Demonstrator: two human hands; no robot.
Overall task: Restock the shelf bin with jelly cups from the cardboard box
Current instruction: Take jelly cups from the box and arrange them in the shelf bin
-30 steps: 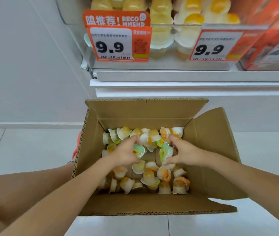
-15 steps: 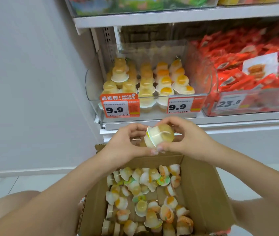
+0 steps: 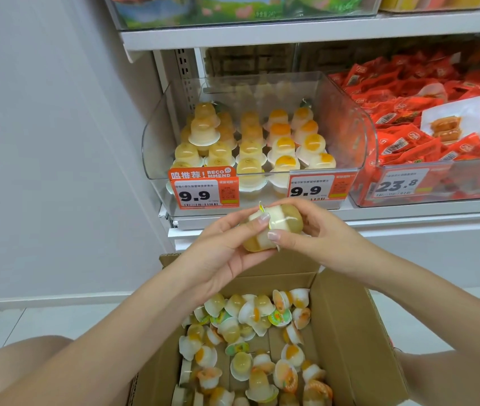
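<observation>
- Clear plastic shelf bin [image 3: 156, 142] at twelve o'clock, rows of upright jelly cups inside; two 9.9 price tags [image 3: 203, 191] cover its front wall.
- Red snack packets [image 3: 408, 112] fill the neighbouring bin at two o'clock.
- My left hand [image 3: 227, 247] and right hand [image 3: 317, 232] are both curled snug around held jelly cups [image 3: 273, 224], just below the bin's front.
- They lie sideways, long axis running eight to two o'clock.
- Cardboard box [image 3: 350, 332] sits open at six o'clock, loose cups jumbled inside.
</observation>
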